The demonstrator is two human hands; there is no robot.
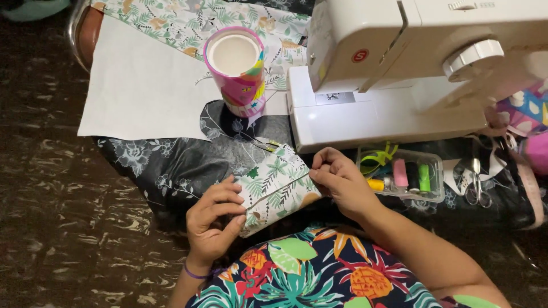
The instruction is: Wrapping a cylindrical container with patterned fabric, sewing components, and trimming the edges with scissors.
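Worktop (51, 188): dark, glossy, marbled surface; a black floral cloth (171, 168) spread across its middle.
White paper sheet (137, 91): flat on the cloth, upper left; a leaf-print fabric (182, 20) lies beyond it at the top edge.
Left hand (214, 219): fingers (231, 199) clenched on the lower left corner of the folded piece; purple band at the wrist.
Cup (237, 68): pink, patterned, upright, white inside; stands at the sheet's right edge, just beside the sewing machine.
Folded piece (277, 185): small leaf-print fabric, tilted, held between both hands just in front of the machine's base, above the person's lap.
Right hand (342, 182): fingers (322, 171) pinching the piece's upper right edge.
Sewing machine (399, 74): white, lit at the base, dial at right; occupies the upper right.
Clear tray (436, 182): right of the right hand; holds thread spools in yellow, pink, black and green, with green ribbon.
Scissors (476, 191): small, metal, just beside the tray; white ribbon strips around them.
Bright patterned fabric (528, 111): far right edge.
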